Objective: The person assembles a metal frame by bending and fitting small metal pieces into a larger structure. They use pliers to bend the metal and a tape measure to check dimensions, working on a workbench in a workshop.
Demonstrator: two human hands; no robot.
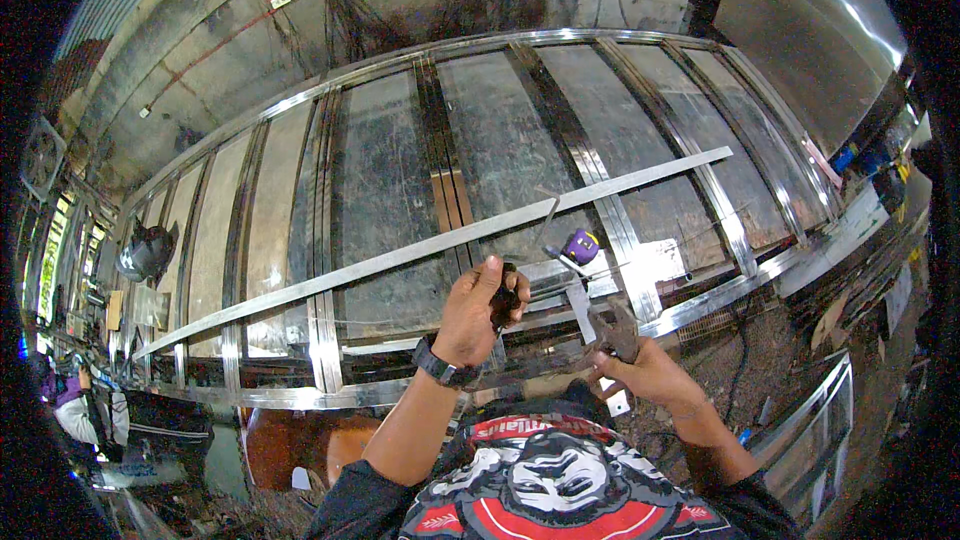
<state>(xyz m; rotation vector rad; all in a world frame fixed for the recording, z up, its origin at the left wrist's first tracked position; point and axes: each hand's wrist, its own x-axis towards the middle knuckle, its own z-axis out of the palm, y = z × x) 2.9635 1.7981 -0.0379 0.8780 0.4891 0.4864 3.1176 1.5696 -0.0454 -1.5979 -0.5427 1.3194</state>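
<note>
Dark helmet (148,252) at left end of metal frame (323,335). Long grey bar (460,237) lies diagonally across the frame. Left hand (472,312), watch (440,364) on wrist, over the frame's near side: fingers curled around dark object (504,308), kind unclear. Purple tape measure (580,246) sits beyond, to its right. Right hand (640,372) grips worn metal tool (614,328) near the frame's near edge.

Uneven light, harsh glare
Bars (628,250) flare white right of centre; upper wall (470,0) is dim; edges curve into black, grainy corners.
</note>
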